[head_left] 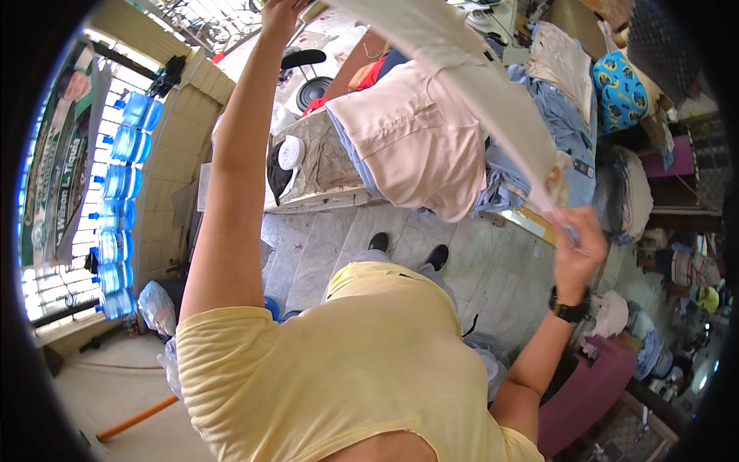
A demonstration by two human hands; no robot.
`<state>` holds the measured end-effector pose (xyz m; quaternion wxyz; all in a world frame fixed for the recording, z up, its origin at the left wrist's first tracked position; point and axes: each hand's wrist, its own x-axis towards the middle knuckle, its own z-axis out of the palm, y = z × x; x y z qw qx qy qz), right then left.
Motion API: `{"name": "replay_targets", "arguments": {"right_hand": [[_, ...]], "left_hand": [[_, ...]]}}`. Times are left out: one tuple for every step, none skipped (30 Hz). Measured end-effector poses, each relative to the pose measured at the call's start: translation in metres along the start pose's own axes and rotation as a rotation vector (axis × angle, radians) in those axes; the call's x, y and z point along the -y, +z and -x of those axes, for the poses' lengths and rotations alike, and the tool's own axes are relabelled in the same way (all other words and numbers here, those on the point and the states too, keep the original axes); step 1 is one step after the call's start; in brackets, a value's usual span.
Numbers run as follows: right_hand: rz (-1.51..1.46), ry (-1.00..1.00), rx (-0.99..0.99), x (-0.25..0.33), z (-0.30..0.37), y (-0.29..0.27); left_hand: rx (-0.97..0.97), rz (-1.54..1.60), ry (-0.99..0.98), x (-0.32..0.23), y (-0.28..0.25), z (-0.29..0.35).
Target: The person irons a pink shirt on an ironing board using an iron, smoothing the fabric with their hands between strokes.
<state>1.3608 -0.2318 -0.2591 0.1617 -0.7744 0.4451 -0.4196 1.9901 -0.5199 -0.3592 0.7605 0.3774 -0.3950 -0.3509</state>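
Note:
A long strip of off-white fabric [462, 73] stretches from the top edge of the picture down to the right. My right hand [579, 245] pinches its lower end, fingers closed, with a dark watch [570, 306] on that wrist. At the top edge, my left hand [285, 11] is raised with fingers curled at the fabric's other end; part of that hand is cut off. Beneath the fabric, a pale pink garment [416, 131] lies over light blue cloth on the worktable [327, 158], draping past its front edge.
A white spool [291, 152] stands at the table's left. Folded blue garments [558, 104] and a blue patterned bundle [618, 91] lie at the right. Several blue water jugs [122, 182] line the left wall. A clear plastic bag [157, 308] and an orange pole [137, 418] are at lower left.

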Motion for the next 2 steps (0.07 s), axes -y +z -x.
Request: {"name": "replay_targets", "arguments": {"right_hand": [[-0.064,0.039,0.069,0.003,0.011,0.028],[-0.037,0.06,0.068,0.008,0.013,0.034]], "left_hand": [[-0.051,0.041,-0.029,0.017,-0.057,-0.007],[-0.041,0.061,-0.055,0.039,-0.058,-0.01]]}}
